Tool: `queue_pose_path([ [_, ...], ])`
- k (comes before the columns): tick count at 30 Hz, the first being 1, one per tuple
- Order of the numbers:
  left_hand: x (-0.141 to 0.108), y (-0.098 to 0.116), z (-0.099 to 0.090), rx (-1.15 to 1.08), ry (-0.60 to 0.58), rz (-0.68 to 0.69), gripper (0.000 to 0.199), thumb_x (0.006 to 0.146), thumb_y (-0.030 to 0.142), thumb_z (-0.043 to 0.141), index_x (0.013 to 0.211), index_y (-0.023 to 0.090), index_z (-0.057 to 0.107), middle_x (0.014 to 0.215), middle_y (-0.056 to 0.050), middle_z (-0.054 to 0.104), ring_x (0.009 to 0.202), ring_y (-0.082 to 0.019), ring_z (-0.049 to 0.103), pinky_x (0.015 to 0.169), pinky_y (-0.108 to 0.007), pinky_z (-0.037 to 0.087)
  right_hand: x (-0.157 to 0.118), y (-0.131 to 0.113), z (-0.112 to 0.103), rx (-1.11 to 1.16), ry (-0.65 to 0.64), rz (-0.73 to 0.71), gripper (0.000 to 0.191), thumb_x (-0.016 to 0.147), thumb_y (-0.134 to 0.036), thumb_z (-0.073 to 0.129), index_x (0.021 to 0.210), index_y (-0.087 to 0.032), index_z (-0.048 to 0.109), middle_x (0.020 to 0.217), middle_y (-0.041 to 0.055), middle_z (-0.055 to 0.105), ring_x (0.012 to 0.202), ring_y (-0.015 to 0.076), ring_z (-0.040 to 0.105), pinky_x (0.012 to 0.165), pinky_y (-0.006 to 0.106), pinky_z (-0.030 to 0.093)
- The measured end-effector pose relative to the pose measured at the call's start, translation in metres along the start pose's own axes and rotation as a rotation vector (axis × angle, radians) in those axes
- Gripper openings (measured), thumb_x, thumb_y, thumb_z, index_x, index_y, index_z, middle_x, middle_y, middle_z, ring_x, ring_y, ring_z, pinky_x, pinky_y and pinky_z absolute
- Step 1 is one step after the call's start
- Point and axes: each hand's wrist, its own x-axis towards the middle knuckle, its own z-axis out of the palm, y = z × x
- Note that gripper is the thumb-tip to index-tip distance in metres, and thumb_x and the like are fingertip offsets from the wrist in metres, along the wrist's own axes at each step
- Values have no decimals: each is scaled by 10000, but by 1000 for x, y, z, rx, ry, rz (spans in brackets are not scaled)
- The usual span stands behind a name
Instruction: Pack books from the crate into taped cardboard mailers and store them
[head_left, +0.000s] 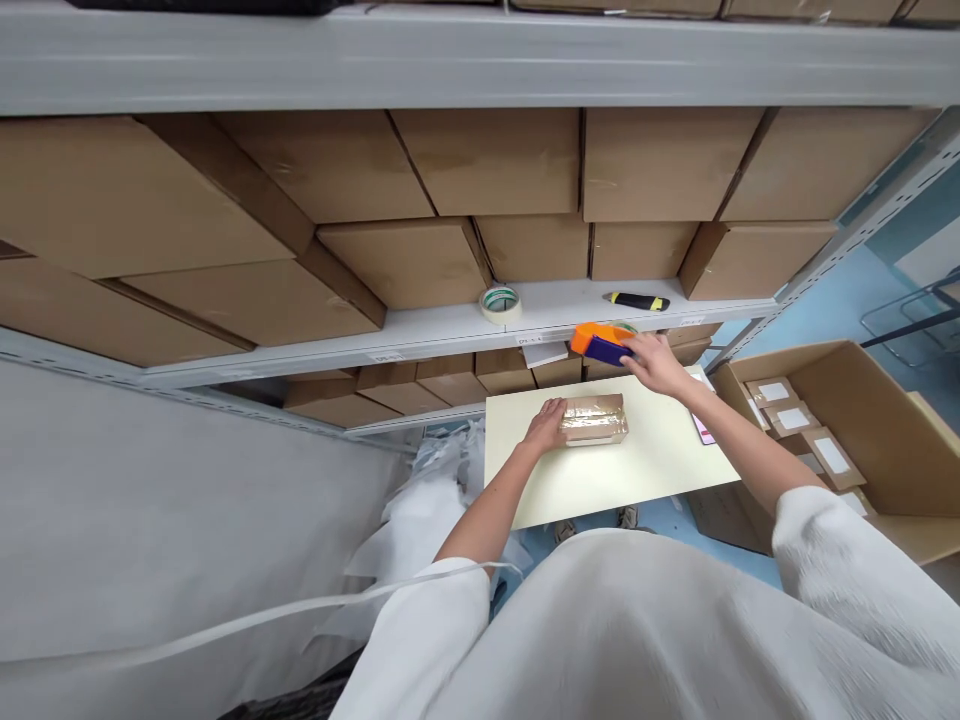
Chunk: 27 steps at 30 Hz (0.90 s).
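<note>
A small cardboard box (594,419) with shiny clear tape over its top lies on the pale yellow board (555,495). My left hand (547,424) rests against the box's left end, its fingers close together. Above the board's far edge, my right hand (652,362) is closed on an orange and dark blue tape dispenser (600,343), held up near the shelf edge. The dispenser is apart from the box. A flat item with a pink mark (705,428) lies on the board's right side, partly hidden by my right forearm.
Large cartons (487,160) fill the metal shelf (442,328), where a tape roll (500,304) and a black and yellow cutter (637,301) lie. An open carton (885,430) with small labelled boxes stands right. White wrapping material (427,510) hangs left of the board.
</note>
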Motion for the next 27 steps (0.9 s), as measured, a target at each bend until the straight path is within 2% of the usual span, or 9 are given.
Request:
queue_pose_path([
  [4, 0, 4, -1, 5, 4, 2, 1029, 824, 260, 810, 1716, 220, 300, 1819, -137, 267, 1707, -337, 165, 1367, -450, 250, 69, -11, 4, -135, 29, -75, 501, 1121, -435, 381, 1472, -185, 636, 1427, 203, 668, 1279, 380, 559, 1045, 512, 358],
  [8, -1, 6, -1, 14, -3, 4, 1029, 832, 281, 817, 1715, 206, 293, 1825, -146, 245, 1709, -339, 151, 1364, -449, 252, 117, -7, 17, -199, 35, -43, 508, 1102, -399, 408, 1507, -175, 619, 1423, 209, 665, 1300, 392, 527, 1065, 527, 331],
  [12, -4, 7, 0, 24, -17, 7, 993, 865, 289, 789, 1717, 208, 287, 1834, -141, 216, 1712, -345, 130, 1358, -473, 264, 141, -2, 29, -171, 19, 3, 511, 1072, -369, 428, 1496, -178, 639, 1377, 199, 680, 1259, 387, 533, 1065, 544, 343],
  [16, -9, 7, -1, 51, -36, 20, 937, 908, 298, 746, 1719, 205, 285, 1843, -135, 182, 1715, -347, 101, 1358, -489, 260, 145, -6, 34, -204, 47, 74, 518, 1029, -331, 484, 1503, -187, 637, 1425, 201, 623, 1281, 394, 495, 1073, 565, 351],
  [19, -10, 7, -1, 55, -38, 24, 916, 923, 306, 732, 1719, 215, 289, 1848, -130, 165, 1718, -340, 83, 1355, -497, 260, 129, -17, 39, -221, 163, 95, 566, 1017, -332, 511, 1563, -197, 568, 1496, 205, 554, 1321, 412, 450, 1086, 581, 351],
  [22, -9, 6, 0, 62, -44, 31, 922, 922, 311, 735, 1723, 235, 284, 1849, -130, 160, 1719, -335, 81, 1346, -507, 271, 85, -33, 60, -196, 230, 115, 523, 1045, -316, 465, 1544, -198, 568, 1516, 202, 536, 1337, 398, 448, 1092, 560, 368],
  [24, -9, 5, 1, 81, -56, 39, 909, 939, 319, 717, 1729, 251, 275, 1853, -128, 140, 1720, -331, 67, 1342, -519, 272, 40, -44, 85, -149, 166, 141, 461, 1060, -293, 425, 1462, -199, 631, 1463, 194, 580, 1290, 372, 495, 1063, 525, 399],
  [27, -12, 3, 5, 115, -76, 60, 820, 997, 330, 634, 1734, 293, 279, 1863, -111, 75, 1723, -328, -3, 1347, -564, 234, -36, -56, 131, -61, -39, 196, 433, 1064, -292, 422, 1398, -196, 681, 1394, 189, 641, 1251, 349, 548, 1041, 497, 432],
])
